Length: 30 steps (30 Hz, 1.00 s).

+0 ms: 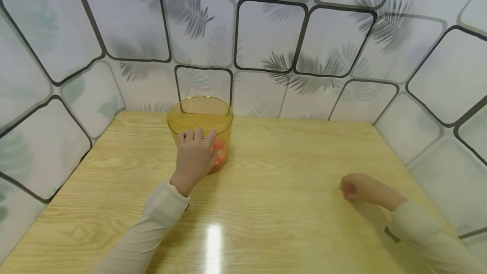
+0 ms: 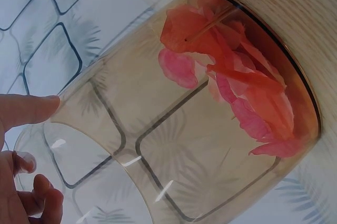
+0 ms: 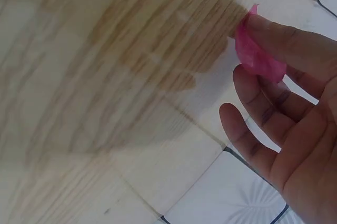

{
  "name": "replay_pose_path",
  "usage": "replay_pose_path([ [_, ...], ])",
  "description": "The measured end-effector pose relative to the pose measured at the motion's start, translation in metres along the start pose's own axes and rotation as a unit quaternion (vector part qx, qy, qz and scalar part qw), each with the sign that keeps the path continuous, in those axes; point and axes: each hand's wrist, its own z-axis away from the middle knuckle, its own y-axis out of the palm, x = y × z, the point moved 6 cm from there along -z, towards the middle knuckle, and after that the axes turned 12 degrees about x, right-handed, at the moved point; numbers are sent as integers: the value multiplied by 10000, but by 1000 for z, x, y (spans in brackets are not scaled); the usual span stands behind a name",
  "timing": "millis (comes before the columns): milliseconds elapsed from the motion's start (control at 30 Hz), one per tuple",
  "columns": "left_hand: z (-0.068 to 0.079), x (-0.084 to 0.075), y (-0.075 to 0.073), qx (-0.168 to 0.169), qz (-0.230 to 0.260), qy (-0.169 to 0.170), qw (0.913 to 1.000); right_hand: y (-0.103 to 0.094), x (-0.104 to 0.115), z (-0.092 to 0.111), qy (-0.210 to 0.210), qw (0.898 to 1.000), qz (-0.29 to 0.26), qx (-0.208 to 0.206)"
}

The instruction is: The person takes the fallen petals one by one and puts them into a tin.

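My left hand (image 1: 194, 157) is at the near rim of a clear amber container (image 1: 199, 121), with its fingers bent over the rim and the thumb lying along the outside wall. In the left wrist view, the thumb (image 2: 31, 110) lies near the rim and the other fingers curl by the mouth. Red and pink petals (image 2: 231, 71), soft and crumpled, lie at the bottom of the container. Over at the right, my right hand (image 1: 365, 189) pinches a single pink petal (image 3: 258, 55) between thumb and fingers, just above the table; two fingers hang loosely apart.
Both hands are over a light wood-grain table (image 1: 281, 172). Patterned walls (image 1: 266, 33) with rounded squares and leaf prints enclose its back and sides. The container stands close to the back edge, left of the middle. A bright reflection shows near the front.
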Motion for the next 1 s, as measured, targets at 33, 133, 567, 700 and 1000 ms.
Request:
replay_pose_path([
  [33,0,0,0,-2,8,-2,10000,-1,1,-2,-62,10000,47,-31],
  [133,-1,0,-1,-18,13,-6,10000,-5,7,-9,-235,9994,197,-145],
  [567,-2,-1,0,-80,27,-21,10000,-121,113,-100,-1240,9764,1220,-1282],
  [700,-2,-1,1,-44,25,-44,10000,-163,161,-138,-1673,9666,1248,-1489],
  [1000,0,1,1,-51,7,-85,10000,-198,252,-222,-1806,9693,1188,-1173],
])
